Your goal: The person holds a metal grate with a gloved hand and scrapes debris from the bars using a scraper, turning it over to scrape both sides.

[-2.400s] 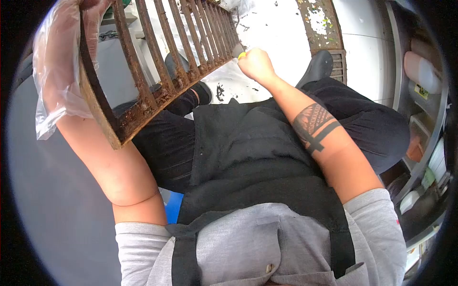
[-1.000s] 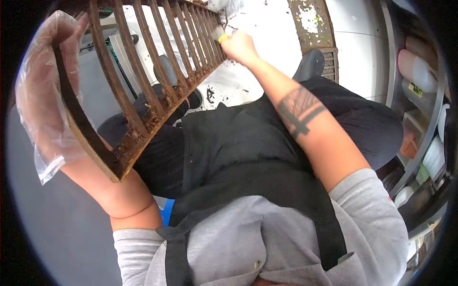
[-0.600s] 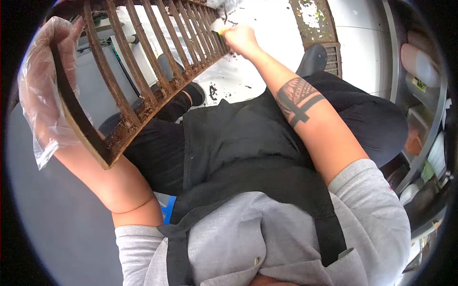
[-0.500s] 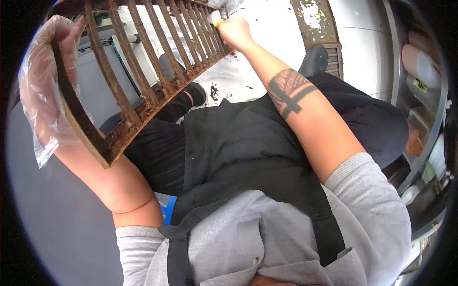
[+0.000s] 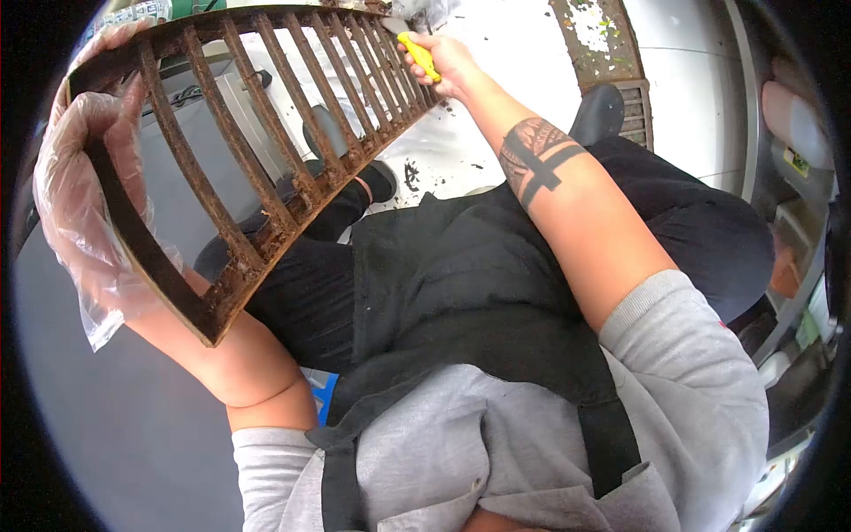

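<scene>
A rusty, dirt-caked metal grate with many slats is held tilted across the upper left. My left hand, inside a clear plastic glove, is wrapped round the grate's near left end. At the grate's far right end, my bare right hand grips a yellow-handled scraper. The scraper's grey blade points up and left, close to the grate's far end; its exact contact cannot be made out.
Dark debris lies on the white floor below the grate. A floor drain cover is beside my dark shoe. Metal shelving with containers stands at the right. A grey surface fills the lower left.
The near left end of the grate and my left hand have moved lower. My right hand has turned, and the scraper's yellow handle shows more fully.
</scene>
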`<state>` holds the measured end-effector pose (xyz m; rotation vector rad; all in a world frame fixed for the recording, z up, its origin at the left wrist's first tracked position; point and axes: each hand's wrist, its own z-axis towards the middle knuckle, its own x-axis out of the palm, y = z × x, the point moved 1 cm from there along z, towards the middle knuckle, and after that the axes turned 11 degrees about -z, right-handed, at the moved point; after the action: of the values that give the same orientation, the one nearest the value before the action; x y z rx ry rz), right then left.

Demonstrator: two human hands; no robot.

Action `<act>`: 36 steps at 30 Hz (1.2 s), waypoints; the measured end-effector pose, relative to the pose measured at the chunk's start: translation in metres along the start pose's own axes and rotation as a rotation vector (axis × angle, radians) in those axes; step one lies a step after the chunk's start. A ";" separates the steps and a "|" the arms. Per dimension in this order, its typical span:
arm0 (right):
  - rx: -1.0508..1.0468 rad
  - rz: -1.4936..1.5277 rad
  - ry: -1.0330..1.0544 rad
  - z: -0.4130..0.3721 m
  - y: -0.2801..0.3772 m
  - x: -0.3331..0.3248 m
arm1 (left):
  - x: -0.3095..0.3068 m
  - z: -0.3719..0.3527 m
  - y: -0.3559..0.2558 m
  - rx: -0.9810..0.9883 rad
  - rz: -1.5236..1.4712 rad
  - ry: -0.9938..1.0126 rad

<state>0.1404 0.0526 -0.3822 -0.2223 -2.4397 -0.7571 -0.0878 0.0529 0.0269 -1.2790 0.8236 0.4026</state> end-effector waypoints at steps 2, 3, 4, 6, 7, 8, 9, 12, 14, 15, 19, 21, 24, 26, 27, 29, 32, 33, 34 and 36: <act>-0.008 0.077 -0.073 -0.008 -0.004 -0.006 | 0.000 0.002 0.000 -0.005 -0.041 0.004; -0.025 0.141 -0.144 -0.012 -0.002 -0.010 | 0.002 0.003 -0.001 -0.005 -0.055 0.004; -0.010 0.028 -0.264 -0.021 0.000 -0.015 | 0.009 0.004 -0.004 -0.053 -0.063 -0.072; 0.004 -0.189 -0.331 -0.035 -0.007 -0.029 | 0.011 0.004 -0.005 -0.106 -0.077 -0.140; 0.016 -0.413 -0.393 -0.042 -0.011 -0.036 | 0.007 0.003 -0.003 -0.031 -0.070 -0.116; 0.018 -0.415 -0.398 -0.050 -0.018 -0.043 | 0.007 0.002 -0.003 0.004 -0.071 -0.105; 0.067 -0.645 -0.371 -0.062 -0.024 -0.045 | 0.007 0.001 -0.003 0.039 -0.073 -0.094; 0.154 -0.913 -0.334 -0.091 -0.027 -0.033 | 0.016 0.007 -0.003 0.001 -0.276 -0.213; 0.193 -1.023 -0.343 -0.094 -0.020 -0.022 | 0.016 0.006 -0.001 -0.036 -0.310 -0.253; 0.192 -1.027 -0.337 -0.093 -0.015 -0.018 | 0.015 0.005 -0.001 -0.050 -0.318 -0.265; 0.231 -1.392 -0.273 -0.099 0.000 0.001 | 0.015 0.001 0.001 -0.075 -0.331 -0.290; 0.194 -1.427 -0.287 -0.098 0.003 0.004 | 0.014 -0.001 0.002 -0.080 -0.335 -0.300; 0.126 -1.600 -0.334 -0.089 -0.009 0.011 | 0.012 -0.007 0.003 -0.091 -0.329 -0.304; 0.032 -1.607 -0.407 -0.092 -0.015 0.011 | 0.013 -0.006 0.004 -0.102 -0.325 -0.298; 0.029 -1.614 -0.410 -0.092 -0.017 0.008 | 0.012 -0.007 0.004 -0.102 -0.323 -0.300; -0.020 -1.510 -0.405 -0.095 -0.026 0.004 | 0.010 -0.006 0.005 -0.110 -0.319 -0.297; -0.035 -1.461 -0.485 -0.087 -0.041 0.004 | 0.013 -0.006 0.004 -0.106 -0.310 -0.284; -0.029 -1.458 -0.487 -0.084 -0.041 0.004 | 0.013 -0.005 0.004 -0.103 -0.306 -0.283; -0.050 -1.461 -0.487 -0.080 -0.038 0.005 | 0.014 -0.005 0.005 -0.105 -0.304 -0.284; -0.070 -1.462 -0.492 -0.070 -0.033 0.013 | 0.013 -0.005 0.005 -0.100 -0.308 -0.280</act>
<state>0.1522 -0.0141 -0.3431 1.6880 -2.7339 -1.4376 -0.0836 0.0475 0.0135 -1.3791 0.3666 0.3678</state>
